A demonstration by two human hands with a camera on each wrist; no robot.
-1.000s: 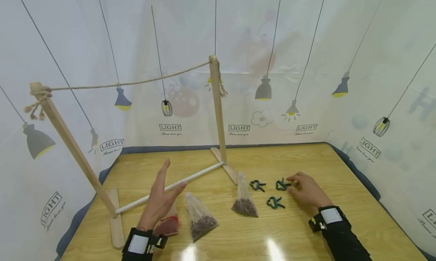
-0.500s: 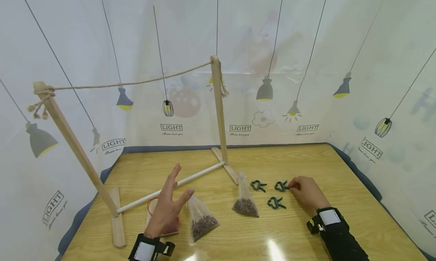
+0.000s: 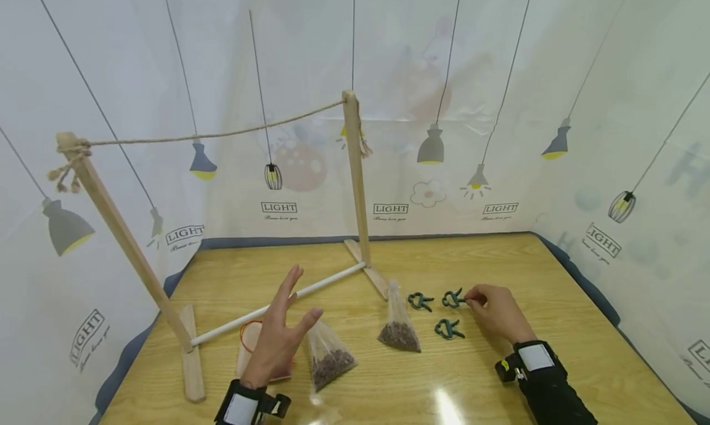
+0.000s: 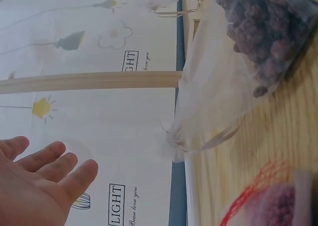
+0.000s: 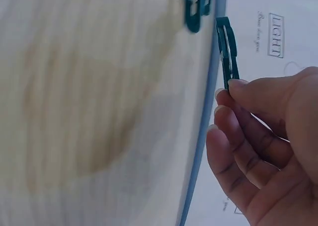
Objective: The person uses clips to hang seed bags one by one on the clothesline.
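Note:
My right hand [image 3: 497,311] pinches a dark green spring clip [image 3: 453,299] by its handle end; the right wrist view shows thumb and fingertips on that clip [image 5: 227,49]. Two more green clips lie beside it on the table, one to the left [image 3: 420,301] and one nearer me [image 3: 448,329]. My left hand [image 3: 280,332] hovers with fingers spread, holding nothing. Beneath and beside it are a pouch with red string [image 3: 249,339], partly hidden by the hand, and a sheer drawstring bag of dark brown lumps [image 3: 331,357]. A second such bag [image 3: 399,326] sits left of the clips.
A wooden frame stands at the left and back, with a left post [image 3: 119,228], a right post [image 3: 357,178], a twine line [image 3: 222,135] between their tops and a white rod [image 3: 310,288] low down. Printed cloth [image 3: 432,92] surrounds the wooden table [image 3: 488,259].
My right hand has closed its fingertips on the farther right clip and shifted it slightly left. My left hand has moved a little to the right, uncovering part of the red-string pouch.

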